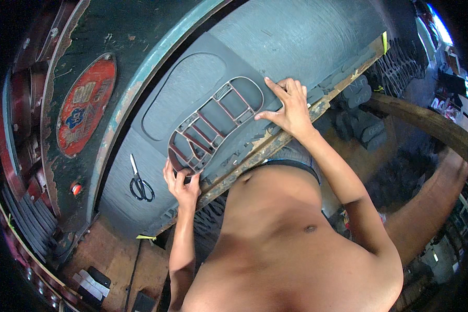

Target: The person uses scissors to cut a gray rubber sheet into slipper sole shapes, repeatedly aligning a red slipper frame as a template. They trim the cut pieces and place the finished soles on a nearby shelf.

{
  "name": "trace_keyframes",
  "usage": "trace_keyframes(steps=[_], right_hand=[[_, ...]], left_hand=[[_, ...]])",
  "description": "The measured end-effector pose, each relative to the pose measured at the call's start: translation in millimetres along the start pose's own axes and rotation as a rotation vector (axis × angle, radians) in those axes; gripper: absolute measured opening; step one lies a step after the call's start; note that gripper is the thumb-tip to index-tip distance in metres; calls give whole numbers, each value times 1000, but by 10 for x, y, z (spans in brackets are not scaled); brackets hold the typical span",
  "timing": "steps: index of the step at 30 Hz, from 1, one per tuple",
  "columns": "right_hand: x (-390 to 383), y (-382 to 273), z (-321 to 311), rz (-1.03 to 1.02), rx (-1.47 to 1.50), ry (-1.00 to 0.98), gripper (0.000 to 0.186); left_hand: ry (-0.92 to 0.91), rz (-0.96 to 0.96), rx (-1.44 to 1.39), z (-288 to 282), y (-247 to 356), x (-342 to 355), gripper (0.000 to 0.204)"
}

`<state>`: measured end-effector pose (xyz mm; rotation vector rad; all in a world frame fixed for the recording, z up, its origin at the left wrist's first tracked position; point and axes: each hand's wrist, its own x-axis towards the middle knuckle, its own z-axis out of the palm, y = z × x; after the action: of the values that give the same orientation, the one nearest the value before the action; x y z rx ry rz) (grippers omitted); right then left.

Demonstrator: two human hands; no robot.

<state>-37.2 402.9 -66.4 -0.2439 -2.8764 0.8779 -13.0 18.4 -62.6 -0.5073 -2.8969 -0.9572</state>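
A sole-shaped metal cutting die (210,125) with several crossbars lies on a dark grey rubber-like sheet (221,56). My left hand (182,186) closes its fingers and thumb round the die's lower left end. At the upper right end, my right hand (292,106) is open, with thumb and index finger spread beside the die's rim. I cannot tell whether those fingertips touch it. A sole-shaped outline (184,96) is cut in the sheet above the die.
Black-handled scissors (141,188) lie left of the die. A green machine beam (124,31) with a red oval plate (87,105) stands along the left. The worn wooden edge (265,152) runs close to my body. Dark cut pieces (356,93) are stacked beyond it at right.
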Motion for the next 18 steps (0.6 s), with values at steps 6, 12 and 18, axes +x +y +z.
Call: trace_keyframes(steps=[6, 12, 18], right_hand=[[3, 14, 12, -23, -4, 8, 99], [21, 9, 3, -24, -7, -14, 100], [20, 18, 18, -26, -22, -19, 101]], left_hand=[[11, 22, 25, 17, 42, 39, 28], [-26, -7, 73, 22, -12, -12, 34], [24, -10, 89, 118, -80, -63, 63]])
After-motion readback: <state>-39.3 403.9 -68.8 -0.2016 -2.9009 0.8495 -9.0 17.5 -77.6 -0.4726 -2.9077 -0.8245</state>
